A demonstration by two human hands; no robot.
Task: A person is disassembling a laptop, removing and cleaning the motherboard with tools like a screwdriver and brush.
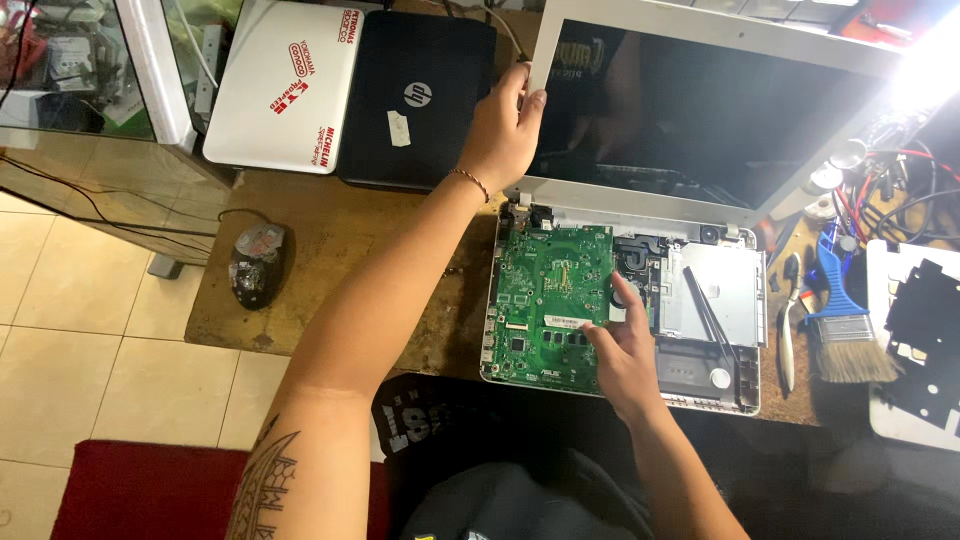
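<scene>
Left hand [500,130] fingers grip the white screen frame [700,205]. Right hand [620,345] fingers, loosely spread, touch the green motherboard [545,290] at the worktop's [330,260] near edge

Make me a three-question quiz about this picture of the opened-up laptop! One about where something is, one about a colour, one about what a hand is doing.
1. Where is the paintbrush?
A. right of the opened laptop
B. on the floor
C. on the black laptop

2. What colour is the circuit board?
A. red
B. green
C. yellow

3. What is the left hand doing?
A. resting flat on the floor
B. gripping the screen's edge
C. holding the brush

Answers:
1 A, the brush lies on the table beside the opened laptop's right side.
2 B, the board is plainly green.
3 B, its fingers wrap the left edge of the screen, while the right hand touches the board.
</scene>
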